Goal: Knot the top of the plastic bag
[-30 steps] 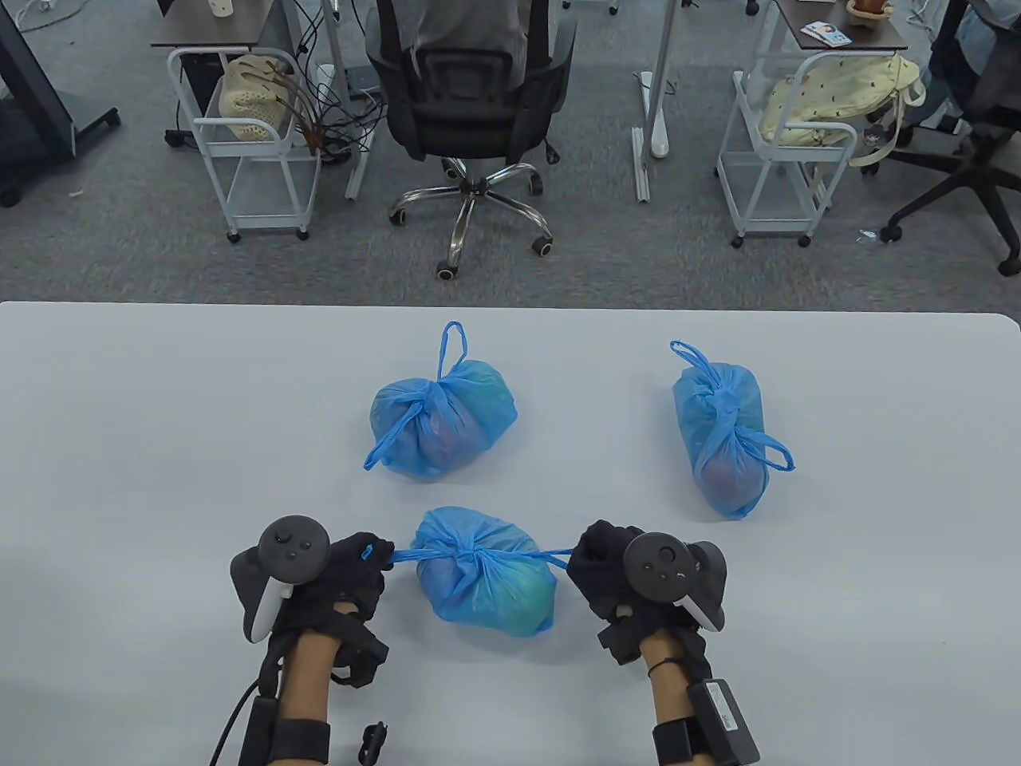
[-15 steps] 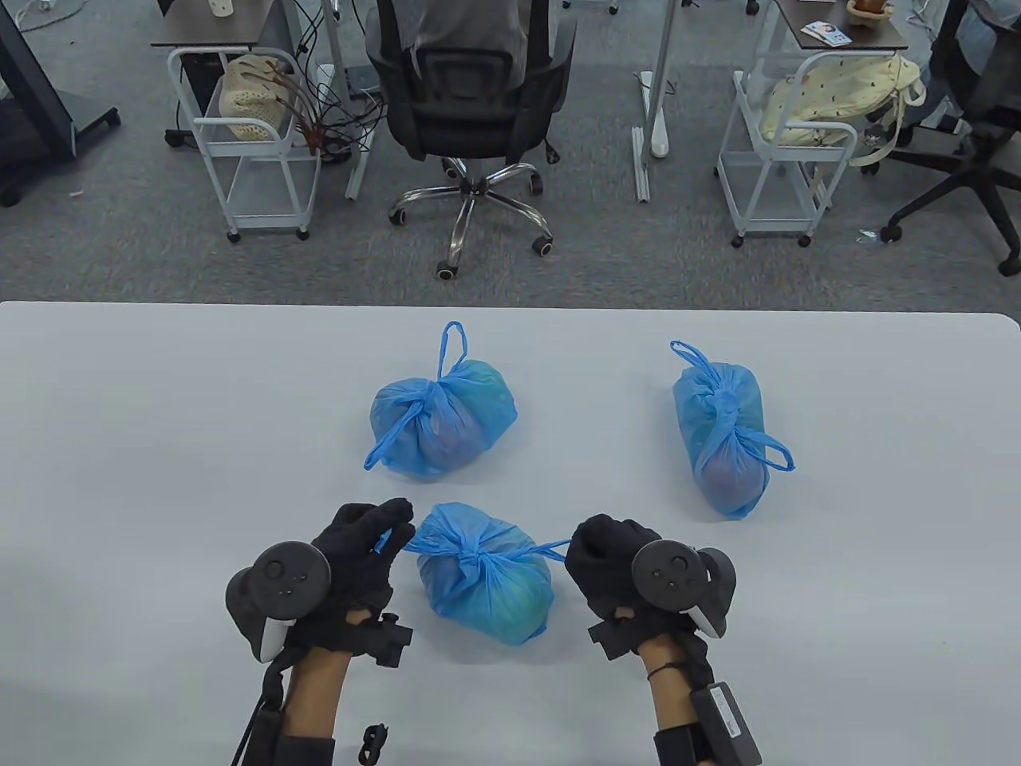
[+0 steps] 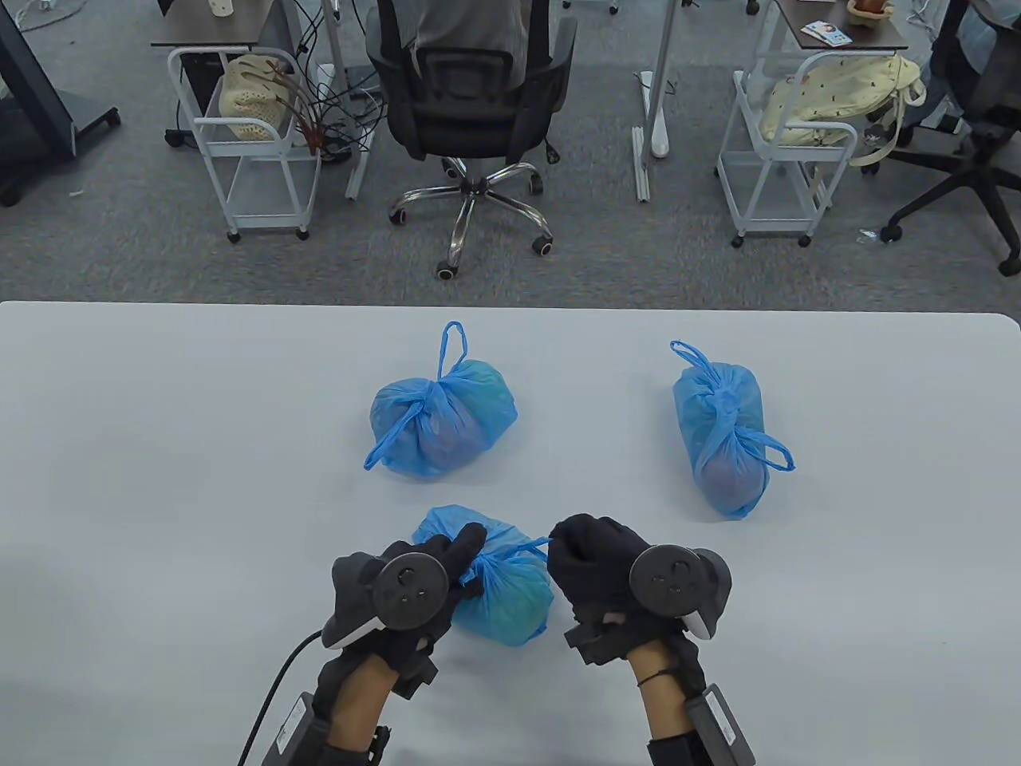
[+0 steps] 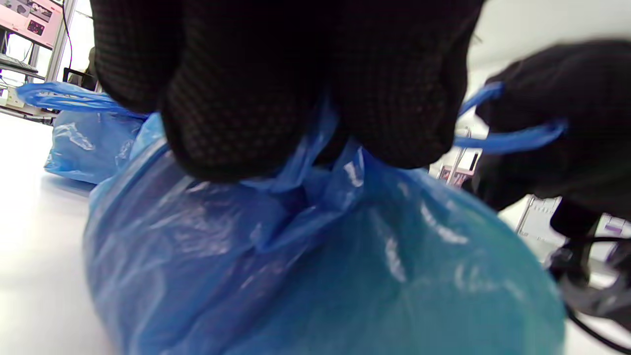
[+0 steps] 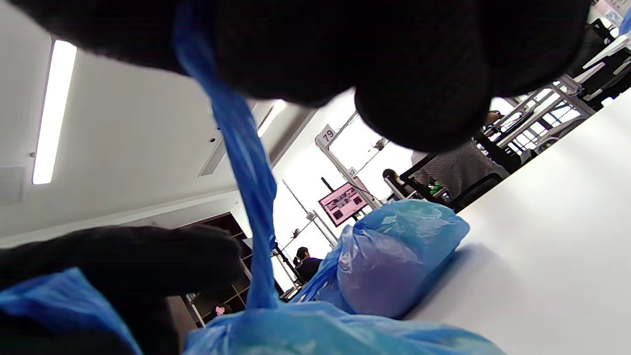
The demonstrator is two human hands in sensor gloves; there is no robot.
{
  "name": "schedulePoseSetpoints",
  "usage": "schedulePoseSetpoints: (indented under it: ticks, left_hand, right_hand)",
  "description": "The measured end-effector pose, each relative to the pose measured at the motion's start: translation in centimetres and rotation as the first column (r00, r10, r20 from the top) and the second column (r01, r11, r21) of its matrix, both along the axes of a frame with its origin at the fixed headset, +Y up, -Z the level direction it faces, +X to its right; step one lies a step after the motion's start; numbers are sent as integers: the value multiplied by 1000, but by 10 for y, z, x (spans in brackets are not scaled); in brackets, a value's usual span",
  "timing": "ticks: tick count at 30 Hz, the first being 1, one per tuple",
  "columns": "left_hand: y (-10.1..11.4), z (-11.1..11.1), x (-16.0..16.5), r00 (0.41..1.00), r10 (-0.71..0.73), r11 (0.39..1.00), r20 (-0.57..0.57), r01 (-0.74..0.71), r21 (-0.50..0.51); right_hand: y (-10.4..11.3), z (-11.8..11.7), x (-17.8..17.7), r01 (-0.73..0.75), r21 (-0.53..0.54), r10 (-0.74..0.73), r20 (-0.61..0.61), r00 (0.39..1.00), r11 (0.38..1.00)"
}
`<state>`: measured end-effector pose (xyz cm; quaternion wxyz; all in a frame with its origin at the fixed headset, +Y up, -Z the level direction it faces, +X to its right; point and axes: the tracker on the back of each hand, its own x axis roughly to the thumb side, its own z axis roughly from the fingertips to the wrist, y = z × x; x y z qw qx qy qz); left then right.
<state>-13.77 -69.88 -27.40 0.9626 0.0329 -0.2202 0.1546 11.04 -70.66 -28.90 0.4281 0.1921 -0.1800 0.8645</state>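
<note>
A blue plastic bag lies at the near middle of the white table, its top gathered. My left hand lies over the bag's top, and in the left wrist view its fingers pinch the gathered knot. My right hand is closed around the bag's right handle strip, just right of the bag. In the right wrist view the strip runs taut from my fingers down to the bag. The left handle is hidden under my left hand.
Two more tied blue bags lie on the table: one behind the near bag and one at the right. An office chair and white carts stand on the floor beyond the far table edge.
My left hand let go of the left handle, opened, and moved right onto the bag's top. My right hand moved a little left, still holding the right handle.
</note>
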Motion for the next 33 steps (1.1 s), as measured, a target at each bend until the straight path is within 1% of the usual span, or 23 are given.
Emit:
schedulePoseSetpoints:
  ticks: [3, 5, 9, 12, 15, 18, 21, 23, 25, 26, 28, 30, 33]
  left_hand:
    - [-8, -3, 5, 997, -83, 995, 1, 83, -60]
    - [-9, -4, 7, 997, -80, 995, -7, 79, -61]
    - [-14, -3, 14, 986, -166, 982, -26, 163, -91]
    - [-15, -1, 17, 979, -192, 981, -63, 191, -26]
    - [-16, 1, 17, 982, -170, 985, -84, 172, 16]
    - [-15, 2, 16, 982, -163, 985, -95, 168, 50]
    - [-14, 0, 11, 986, -121, 989, -116, 129, 67]
    - [-13, 0, 6, 985, -100, 989, -141, 113, 92]
    - [-8, 2, 1, 981, -64, 986, -183, 90, 139]
    - [-5, 3, -1, 980, -47, 984, -196, 80, 162]
    - [2, 6, -4, 976, -2, 979, -219, 47, 200]
    - [7, 8, -6, 975, 33, 977, -218, 14, 213]
    - [13, 7, -11, 971, 55, 973, -234, 0, 229]
  right_hand:
    - [5, 2, -6, 48, -2, -48, -53, 997, 999]
    - [8, 4, -11, 83, -9, -83, -87, 993, 997]
    - [12, 9, -21, 117, -30, -120, -159, 980, 993]
    - [11, 10, -25, 137, -43, -142, -179, 974, 990]
    - [10, 9, -21, 174, -64, -183, -174, 968, 983]
    - [6, 5, -13, 200, -84, -211, -148, 966, 976]
    - [-3, -2, -1, 205, -114, -216, -96, 972, 972]
    - [-13, -7, 8, 189, -137, -197, -48, 979, 972]
    - [-23, -11, 16, 141, -172, -144, -5, 990, 975]
    - [-29, -12, 19, 100, -194, -99, 13, 995, 976]
    - [-34, -14, 20, 18, -201, -13, 22, 1000, 979]
    - [-33, -13, 16, -67, -182, 72, 22, 997, 981]
    - [-26, -9, 8, -137, -114, 141, 28, 990, 984]
